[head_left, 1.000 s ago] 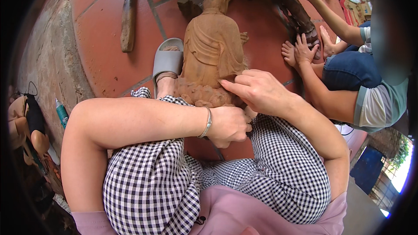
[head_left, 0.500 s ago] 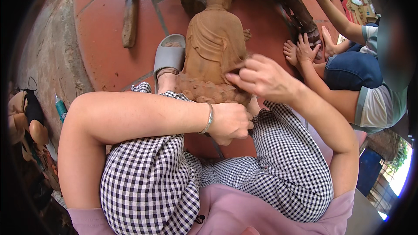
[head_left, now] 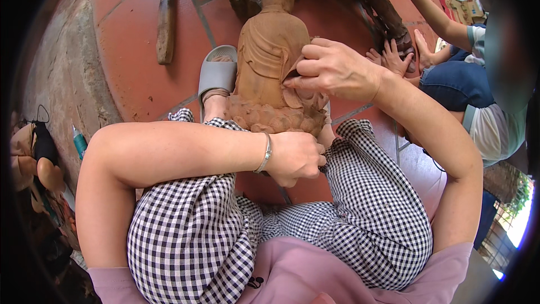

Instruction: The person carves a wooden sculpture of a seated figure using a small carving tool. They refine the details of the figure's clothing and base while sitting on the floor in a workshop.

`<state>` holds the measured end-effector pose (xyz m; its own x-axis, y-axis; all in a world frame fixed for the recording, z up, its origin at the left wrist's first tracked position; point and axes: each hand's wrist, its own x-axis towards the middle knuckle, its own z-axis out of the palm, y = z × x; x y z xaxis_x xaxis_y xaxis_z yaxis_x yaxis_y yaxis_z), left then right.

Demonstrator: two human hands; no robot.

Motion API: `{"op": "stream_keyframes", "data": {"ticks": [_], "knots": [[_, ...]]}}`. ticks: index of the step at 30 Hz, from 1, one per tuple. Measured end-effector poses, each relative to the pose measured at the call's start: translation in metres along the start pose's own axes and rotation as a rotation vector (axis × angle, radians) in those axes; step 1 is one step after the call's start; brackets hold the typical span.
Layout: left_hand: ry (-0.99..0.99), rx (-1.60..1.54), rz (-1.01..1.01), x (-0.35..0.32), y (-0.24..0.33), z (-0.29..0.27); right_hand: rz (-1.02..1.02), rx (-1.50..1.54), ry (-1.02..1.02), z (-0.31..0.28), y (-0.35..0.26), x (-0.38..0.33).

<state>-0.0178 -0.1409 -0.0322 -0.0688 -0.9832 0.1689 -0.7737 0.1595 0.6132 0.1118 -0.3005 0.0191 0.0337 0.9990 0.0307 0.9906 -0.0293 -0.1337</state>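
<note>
A brown carved wooden statue of a seated robed figure (head_left: 267,50) stands upright between my feet, its back toward me, on a carved petal-like base (head_left: 270,115). My right hand (head_left: 337,70) pinches a small brown folded sheet, which looks like sandpaper (head_left: 293,71), against the lower right side of the robe. Just in front of the base, my left hand (head_left: 297,159) is curled closed, knuckles up, with its forearm across my knee. Whatever its fingers may hold is hidden.
A wooden stick or handle (head_left: 166,22) lies on the red tiles (head_left: 126,45) at far left. Dark gnarled wood (head_left: 374,0) curves behind the statue. A co-worker (head_left: 461,87) sits at right, hands near that wood. A teal pen-like tool (head_left: 79,142) lies at left.
My right hand has moved slightly up, its wrist and elbow swinging outward; the brown sheet shows more clearly now. My left hand stays nearly in place.
</note>
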Motion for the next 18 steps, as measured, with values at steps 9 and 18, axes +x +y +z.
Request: {"op": "stream_keyframes", "data": {"ticks": [9,18], "knots": [[0.016,0.008,0.007,-0.002,0.002,0.005,-0.049,0.024,0.040,0.002,0.002,0.001],[0.005,0.000,0.000,-0.005,0.001,0.006,0.056,-0.024,0.121,0.009,-0.004,0.000]]}}
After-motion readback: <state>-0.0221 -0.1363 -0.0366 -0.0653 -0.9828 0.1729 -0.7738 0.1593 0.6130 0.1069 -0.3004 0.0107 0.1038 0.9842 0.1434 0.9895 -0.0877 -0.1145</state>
